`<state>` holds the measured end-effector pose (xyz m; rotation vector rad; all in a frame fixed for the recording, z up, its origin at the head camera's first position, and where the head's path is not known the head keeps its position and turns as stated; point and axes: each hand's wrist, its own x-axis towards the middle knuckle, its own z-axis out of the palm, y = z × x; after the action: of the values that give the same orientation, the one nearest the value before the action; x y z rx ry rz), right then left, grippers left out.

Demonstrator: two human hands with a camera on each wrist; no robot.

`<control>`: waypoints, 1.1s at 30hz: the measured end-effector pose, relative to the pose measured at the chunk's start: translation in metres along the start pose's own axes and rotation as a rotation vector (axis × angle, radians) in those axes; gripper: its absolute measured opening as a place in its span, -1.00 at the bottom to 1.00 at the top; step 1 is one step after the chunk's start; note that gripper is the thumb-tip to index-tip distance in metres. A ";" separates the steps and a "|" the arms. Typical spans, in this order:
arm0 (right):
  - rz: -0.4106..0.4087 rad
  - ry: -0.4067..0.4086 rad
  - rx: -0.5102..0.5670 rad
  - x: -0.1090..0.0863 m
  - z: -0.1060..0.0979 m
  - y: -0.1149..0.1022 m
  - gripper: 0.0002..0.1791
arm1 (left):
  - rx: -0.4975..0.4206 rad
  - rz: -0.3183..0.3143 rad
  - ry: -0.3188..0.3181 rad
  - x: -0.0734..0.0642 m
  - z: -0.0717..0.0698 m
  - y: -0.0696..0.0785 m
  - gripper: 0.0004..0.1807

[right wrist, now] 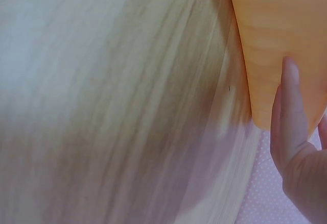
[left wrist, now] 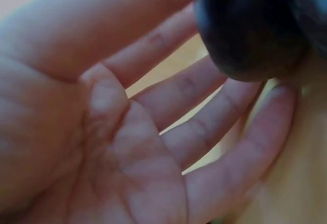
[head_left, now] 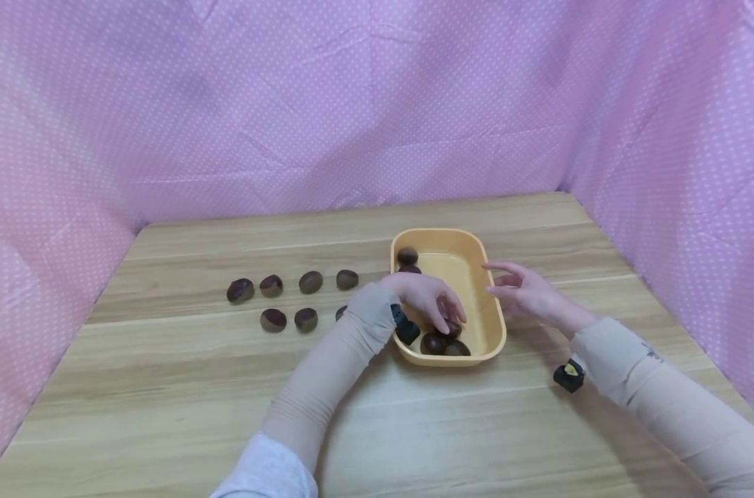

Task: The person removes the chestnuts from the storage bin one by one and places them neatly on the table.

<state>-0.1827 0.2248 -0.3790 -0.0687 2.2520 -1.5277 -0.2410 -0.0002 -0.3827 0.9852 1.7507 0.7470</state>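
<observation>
My left hand [head_left: 423, 294] reaches down into a yellow-orange plastic tray [head_left: 498, 332]. Its thumb and fingertips pinch a dark brown chestnut [head_left: 454, 330], which shows large at the top of the left wrist view, between thumb and curled fingers. Two more chestnuts [head_left: 433, 344] lie beside it at the tray's near end. At the far left corner of the tray sit another two chestnuts [head_left: 407, 256], one partly behind my hand. Holding nothing, my right hand [head_left: 529, 296] is at the tray's right side, its fingers extended along the outer wall, fingertips right at the rim.
To the tray's left, several chestnuts [head_left: 310, 281] are laid out on the wooden table [head_left: 165, 387] in two rows. My left forearm partly covers a chestnut [head_left: 341, 312] in the nearer row. Pink dotted cloth [head_left: 327, 104] hangs around the back and sides.
</observation>
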 end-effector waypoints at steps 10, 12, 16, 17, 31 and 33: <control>-0.021 0.005 -0.017 0.001 -0.001 0.001 -0.32 | 0.059 -0.007 0.019 0.000 -0.002 0.000 -0.65; -0.021 0.003 -0.015 0.001 0.000 0.000 -0.32 | 0.051 -0.010 0.025 0.000 -0.002 -0.001 -0.67; -0.024 -0.007 0.003 0.001 0.000 0.000 -0.32 | 0.058 -0.003 0.042 0.001 -0.002 -0.001 -0.71; -0.025 -0.010 0.006 0.001 0.000 0.001 -0.32 | 0.062 -0.001 0.052 0.002 -0.003 -0.001 -0.71; 0.011 0.005 0.003 0.002 -0.001 0.001 -0.32 | 0.009 0.078 0.265 -0.001 -0.005 -0.003 -0.70; 0.020 0.005 -0.004 0.002 -0.002 0.000 -0.32 | -0.003 0.085 0.293 -0.002 -0.006 -0.001 -0.68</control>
<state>-0.1849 0.2258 -0.3794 -0.0434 2.2527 -1.5148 -0.2463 -0.0026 -0.3810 0.9910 1.9656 0.9881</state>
